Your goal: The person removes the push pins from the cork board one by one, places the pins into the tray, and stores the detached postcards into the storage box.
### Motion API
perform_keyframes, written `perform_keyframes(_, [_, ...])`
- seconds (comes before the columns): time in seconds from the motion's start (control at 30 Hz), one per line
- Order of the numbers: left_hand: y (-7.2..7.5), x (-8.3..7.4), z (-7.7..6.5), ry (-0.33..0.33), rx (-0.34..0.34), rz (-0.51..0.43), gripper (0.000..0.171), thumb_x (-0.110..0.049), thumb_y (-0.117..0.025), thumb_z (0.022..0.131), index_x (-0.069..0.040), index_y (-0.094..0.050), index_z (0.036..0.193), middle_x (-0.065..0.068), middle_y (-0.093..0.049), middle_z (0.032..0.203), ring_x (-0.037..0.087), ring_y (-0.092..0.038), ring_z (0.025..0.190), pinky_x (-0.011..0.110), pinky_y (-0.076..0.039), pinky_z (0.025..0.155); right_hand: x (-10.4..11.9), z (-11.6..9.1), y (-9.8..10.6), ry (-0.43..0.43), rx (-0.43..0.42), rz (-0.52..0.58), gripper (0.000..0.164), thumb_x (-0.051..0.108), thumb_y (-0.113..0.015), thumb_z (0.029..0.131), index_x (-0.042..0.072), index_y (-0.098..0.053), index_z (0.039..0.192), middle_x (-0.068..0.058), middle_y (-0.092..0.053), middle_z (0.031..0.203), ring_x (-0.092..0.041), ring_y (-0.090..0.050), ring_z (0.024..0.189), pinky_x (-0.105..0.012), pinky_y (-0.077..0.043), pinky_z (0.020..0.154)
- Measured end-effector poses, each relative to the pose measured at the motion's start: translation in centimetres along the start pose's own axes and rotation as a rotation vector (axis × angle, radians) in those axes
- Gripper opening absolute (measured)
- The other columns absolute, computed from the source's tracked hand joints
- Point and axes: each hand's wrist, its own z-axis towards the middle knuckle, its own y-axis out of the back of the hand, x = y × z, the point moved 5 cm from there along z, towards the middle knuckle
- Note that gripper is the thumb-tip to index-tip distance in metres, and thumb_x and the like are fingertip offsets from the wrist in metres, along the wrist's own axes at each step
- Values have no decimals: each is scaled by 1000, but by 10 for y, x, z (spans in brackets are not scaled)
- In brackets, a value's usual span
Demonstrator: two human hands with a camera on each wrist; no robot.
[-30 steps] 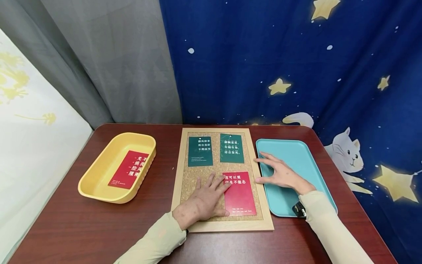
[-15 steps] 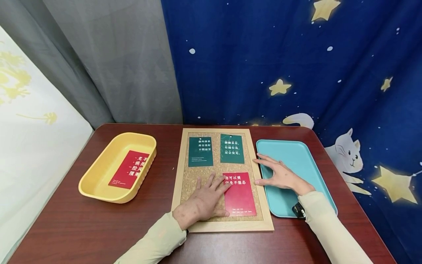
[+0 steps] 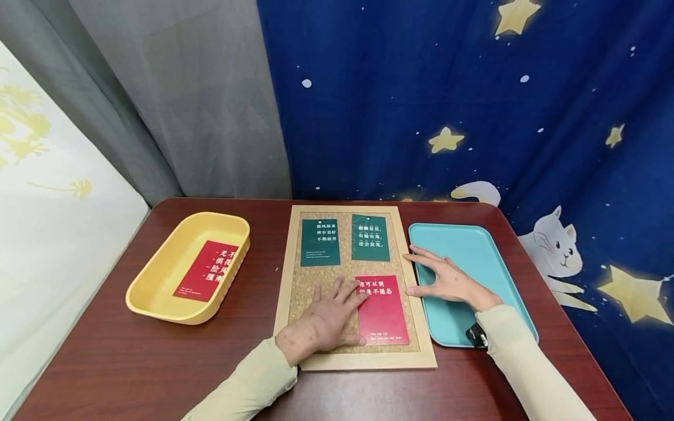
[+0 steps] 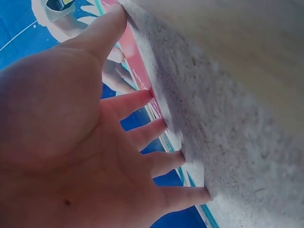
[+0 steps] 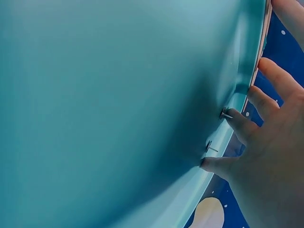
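Observation:
A framed cork board [image 3: 316, 286] lies on the table. My left hand [image 3: 326, 318] rests on it with fingers spread, its thumb and some fingertips on the left edge of a red card [image 3: 384, 313]. Higher on the board are two green cards, one at left [image 3: 320, 250] and one at right [image 3: 371, 248], each with a small pale dot at its top. Reaching across the blue tray [image 3: 487, 263], my right hand [image 3: 447, 282] has its fingertips at the board's right frame. Two thumbtacks, one upper [image 5: 223, 114] and one lower [image 5: 208, 146], lie in the tray close to its fingers.
At left stands a yellow basin [image 3: 189, 228] with another red card [image 3: 202, 275] inside. The dark red table [image 3: 116, 362] ends in front of a grey curtain [image 3: 221, 117] and a blue starry curtain [image 3: 368, 105].
My right hand's upper fingertips have lowered slightly toward the board's frame. My left hand and the cards stay where they were.

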Motion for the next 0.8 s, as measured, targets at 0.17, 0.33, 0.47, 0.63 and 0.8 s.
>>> perform_keyframes(0.17, [1, 0, 0, 1, -4, -19, 90, -60, -76, 86, -24, -40, 160, 8, -31, 172, 40, -23, 161, 73, -25, 123, -1, 0, 0, 1, 0, 2, 87, 56, -82, 84, 22, -49, 157, -10, -31, 171, -42, -31, 156, -82, -7, 119])
perform_keyframes(0.33, [2, 0, 1, 0, -3, -36, 89, -58, -78, 86, -24, -41, 160, 7, -30, 172, 40, -23, 161, 73, -25, 122, -2, 0, 0, 3, 3, 8, 87, 56, -82, 84, 22, -48, 157, -10, -31, 172, -42, -30, 157, -82, -7, 119])
perform_keyframes(0.47, [3, 1, 2, -2, -15, -59, 89, -56, -80, 86, -23, -42, 159, 7, -28, 172, 41, -24, 161, 73, -25, 123, -2, 0, 0, 1, 3, 19, 87, 55, -82, 84, 22, -47, 157, -10, -30, 172, -43, -29, 157, -82, -5, 119])
perform_keyframes(0.63, [4, 2, 3, -6, -36, -73, 86, -53, -80, 87, -22, -43, 158, 7, -26, 173, 41, -26, 159, 74, -26, 121, -3, 1, -1, 4, 2, 37, 87, 55, -82, 84, 23, -47, 158, -10, -29, 172, -42, -28, 158, -81, -4, 120])
perform_keyframes(0.8, [8, 2, 5, 11, -78, -72, 82, -51, -78, 90, -18, -45, 157, 10, -29, 171, 39, -33, 157, 73, -33, 119, -3, 1, -2, 12, -1, 39, 87, 55, -83, 84, 22, -48, 157, -9, -30, 172, -41, -28, 158, -81, -4, 120])
